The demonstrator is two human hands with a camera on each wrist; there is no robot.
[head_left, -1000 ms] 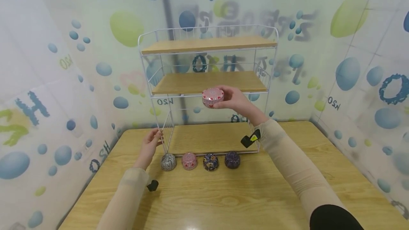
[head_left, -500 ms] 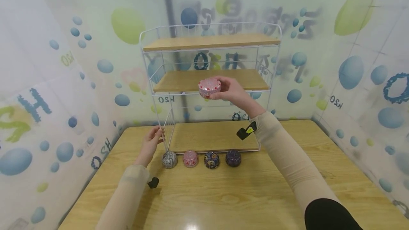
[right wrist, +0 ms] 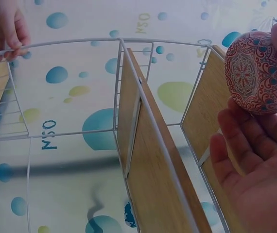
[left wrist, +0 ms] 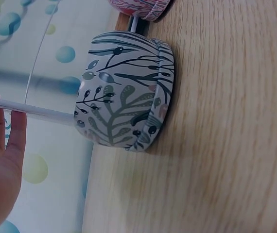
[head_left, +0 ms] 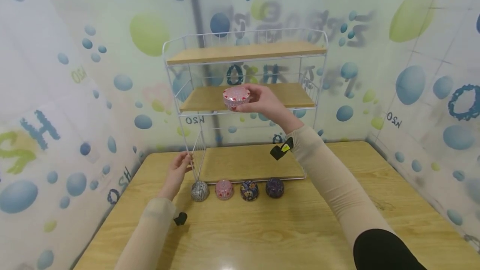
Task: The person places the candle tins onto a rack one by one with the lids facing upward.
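My right hand (head_left: 267, 104) grips a small round tin (head_left: 235, 96) with a pink, heart-patterned top, held up at the front of the middle shelf (head_left: 285, 95). Its mandala-patterned round face (right wrist: 252, 73) shows in the right wrist view, thumb on one side and fingers on the other. With thumb and fingers, my left hand (head_left: 175, 175) holds the left front post of the white wire shelf rack (head_left: 186, 136). Close to that hand stands a white tin with grey-green leaves (left wrist: 124, 92), on the table at the rack's foot.
Right of the leaf tin, a pink tin (head_left: 224, 189), a dark multicoloured tin (head_left: 249, 191) and a dark purple tin (head_left: 275, 188) line up before the bottom shelf (head_left: 247, 161). The top shelf (head_left: 247, 52) spans above. Patterned walls enclose the wooden table (head_left: 262, 236).
My right hand has carried the pink-topped tin up and to the left, to the middle shelf's front edge. The left hand stays on the post, and the tins on the table have not moved.
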